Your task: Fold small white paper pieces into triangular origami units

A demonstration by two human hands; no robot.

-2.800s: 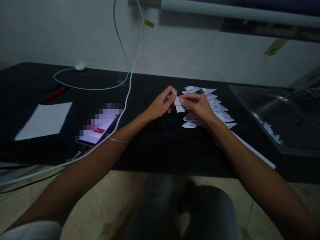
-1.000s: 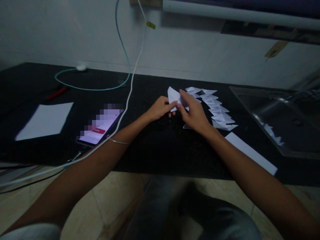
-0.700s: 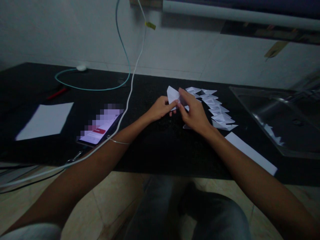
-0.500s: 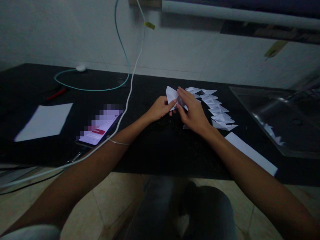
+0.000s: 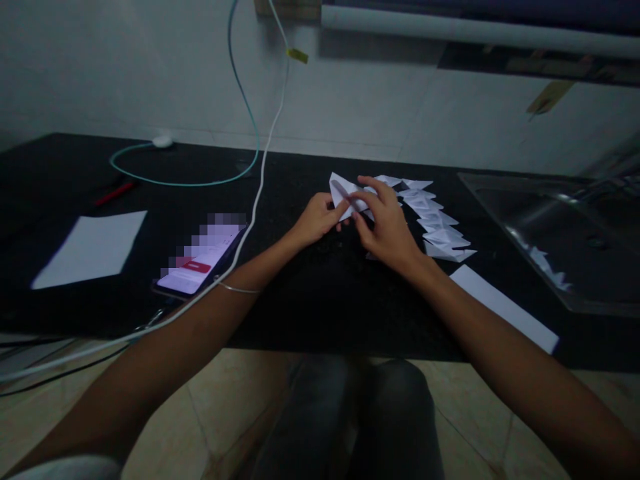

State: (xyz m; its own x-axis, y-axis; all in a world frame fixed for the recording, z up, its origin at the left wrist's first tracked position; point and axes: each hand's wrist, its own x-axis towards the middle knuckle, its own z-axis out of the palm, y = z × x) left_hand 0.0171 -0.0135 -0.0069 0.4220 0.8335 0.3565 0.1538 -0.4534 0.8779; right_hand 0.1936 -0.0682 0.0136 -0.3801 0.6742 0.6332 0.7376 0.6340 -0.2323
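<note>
Both my hands meet over a black counter [image 5: 320, 293]. A small white folded paper piece [image 5: 338, 189] stands between them. My left hand [image 5: 317, 220] pinches its lower edge with curled fingers. My right hand [image 5: 385, 223] presses its fingers against the paper's right side, one fingertip laid across the fold. Just right of my hands lies a row of several folded white paper triangles [image 5: 435, 223].
A white paper strip [image 5: 503, 308] lies near the counter's front right. A lit phone [image 5: 203, 263] and a white sheet [image 5: 90, 248] lie at the left, with a white cable [image 5: 260, 180], a teal cable [image 5: 185, 180] and a red pen [image 5: 114, 193]. A steel sink [image 5: 560, 233] is at right.
The paper piece has gone from held up in the air to being pressed near the counter. My right fingers have slid across its fold toward the left.
</note>
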